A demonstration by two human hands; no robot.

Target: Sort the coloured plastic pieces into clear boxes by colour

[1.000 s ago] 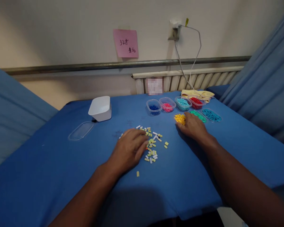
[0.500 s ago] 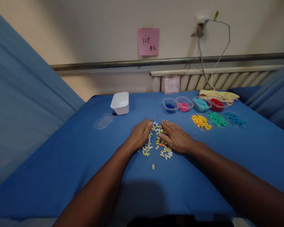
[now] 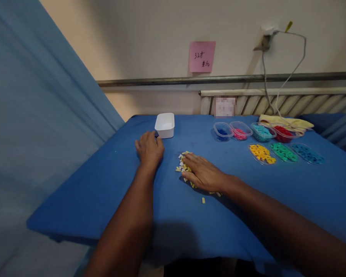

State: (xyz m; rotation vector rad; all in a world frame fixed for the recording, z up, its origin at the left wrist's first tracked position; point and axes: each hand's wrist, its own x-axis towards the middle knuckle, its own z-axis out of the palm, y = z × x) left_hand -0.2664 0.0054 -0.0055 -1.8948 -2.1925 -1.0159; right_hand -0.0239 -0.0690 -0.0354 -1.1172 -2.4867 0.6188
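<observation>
Small pale yellow and white plastic pieces [image 3: 182,164] lie in a pile on the blue-covered table [image 3: 121,200]. My right hand [image 3: 204,171] rests over them, fingers stretched out flat, and hides much of the pile. A single pale yellow piece [image 3: 203,200] lies apart, nearer to me. My left hand [image 3: 150,149] is palm down in front of a white tub [image 3: 165,126], its fingers a little bent and apart. No clear lid shows around this hand; whatever is under the palm is hidden.
Clear tubs with dark blue [image 3: 222,132], pink [image 3: 240,133], turquoise [image 3: 261,131] and red pieces [image 3: 282,134] stand at the back right. Before them are shallow lids of yellow [image 3: 261,154], green [image 3: 283,152] and teal pieces [image 3: 308,153]. A yellow cloth [image 3: 291,122] lies behind.
My left hand has left the pile and moved to where the clear lid lay, covering it. My right hand has pushed the pieces together leftward. The view has turned left.
</observation>
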